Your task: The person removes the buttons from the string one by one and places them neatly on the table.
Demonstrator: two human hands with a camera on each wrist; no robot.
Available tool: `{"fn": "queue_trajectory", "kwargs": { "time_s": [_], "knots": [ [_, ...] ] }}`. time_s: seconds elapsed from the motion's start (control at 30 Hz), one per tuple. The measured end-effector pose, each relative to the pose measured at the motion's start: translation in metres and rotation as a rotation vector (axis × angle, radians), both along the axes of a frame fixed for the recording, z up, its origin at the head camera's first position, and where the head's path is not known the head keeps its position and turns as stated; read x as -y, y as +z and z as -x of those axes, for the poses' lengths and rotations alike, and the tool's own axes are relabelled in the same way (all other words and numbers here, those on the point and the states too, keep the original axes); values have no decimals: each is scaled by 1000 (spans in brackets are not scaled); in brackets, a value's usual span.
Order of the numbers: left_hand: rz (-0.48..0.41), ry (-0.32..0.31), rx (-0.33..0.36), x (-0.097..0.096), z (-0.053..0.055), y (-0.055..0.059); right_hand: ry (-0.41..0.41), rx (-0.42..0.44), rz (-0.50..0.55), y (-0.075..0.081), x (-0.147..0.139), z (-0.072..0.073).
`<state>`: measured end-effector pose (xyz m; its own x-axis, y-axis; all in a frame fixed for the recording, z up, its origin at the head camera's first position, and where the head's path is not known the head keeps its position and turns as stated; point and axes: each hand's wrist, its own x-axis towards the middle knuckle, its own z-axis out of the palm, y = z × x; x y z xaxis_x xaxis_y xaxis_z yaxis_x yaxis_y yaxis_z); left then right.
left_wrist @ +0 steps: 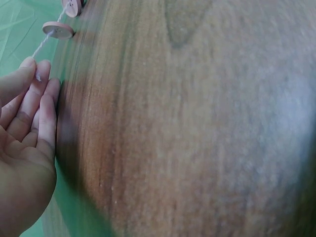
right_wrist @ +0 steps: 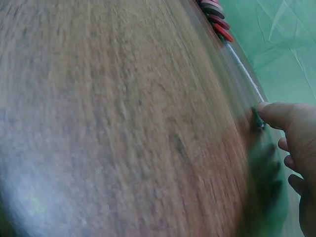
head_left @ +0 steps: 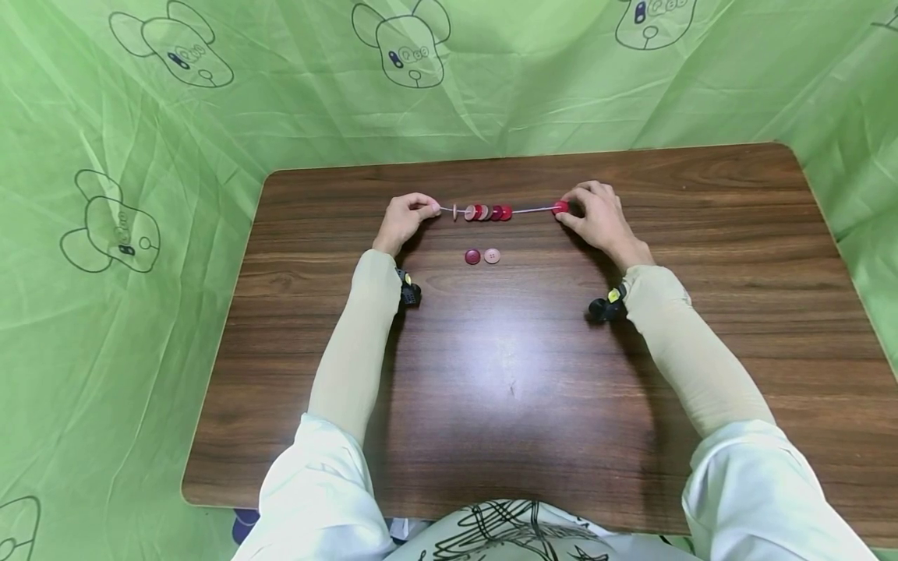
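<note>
Pinching a string (head_left: 532, 210) near both ends, the left hand (head_left: 405, 218) and right hand (head_left: 599, 218) flank several threaded buttons (head_left: 484, 213), while two loose buttons (head_left: 473, 256) lie unstrung.

The bench I work over, dark brown with straight grain (head_left: 505, 436), looks like wood or a wood-look laminate, smooth enough to throw back a soft, glossy glare. The thin white string (head_left: 533, 209) is twisted fibre, matt and slightly rough. On it, the red and pink round buttons (head_left: 487, 213) look like smooth, hard plastic, as does the red round button (head_left: 560, 207) in my right grip (head_left: 596, 214). The loose maroon round button (head_left: 473, 256) has a light sheen; the loose pale-pink round button (head_left: 493, 255) looks more matt. My beige close-fitting sleeves (head_left: 351, 351) are matt cloth, and the pale-green hanging sheet (head_left: 281, 109) is thin, creased fabric with a faint sheen.
</note>
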<state>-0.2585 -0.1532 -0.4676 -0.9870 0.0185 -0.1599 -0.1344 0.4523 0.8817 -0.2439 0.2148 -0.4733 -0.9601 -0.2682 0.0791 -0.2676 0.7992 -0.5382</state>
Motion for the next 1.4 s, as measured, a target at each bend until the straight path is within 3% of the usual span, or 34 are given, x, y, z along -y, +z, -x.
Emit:
{"fn": "queue_trajectory", "kwargs": {
  "time_s": [0.33, 1.4],
  "knots": [
    [0, 6, 29, 0, -1, 0, -12, 2, 4, 2, -5, -2],
    [-3, -4, 16, 0, 2, -2, -61, 18, 7, -2, -24, -2]
  ]
}}
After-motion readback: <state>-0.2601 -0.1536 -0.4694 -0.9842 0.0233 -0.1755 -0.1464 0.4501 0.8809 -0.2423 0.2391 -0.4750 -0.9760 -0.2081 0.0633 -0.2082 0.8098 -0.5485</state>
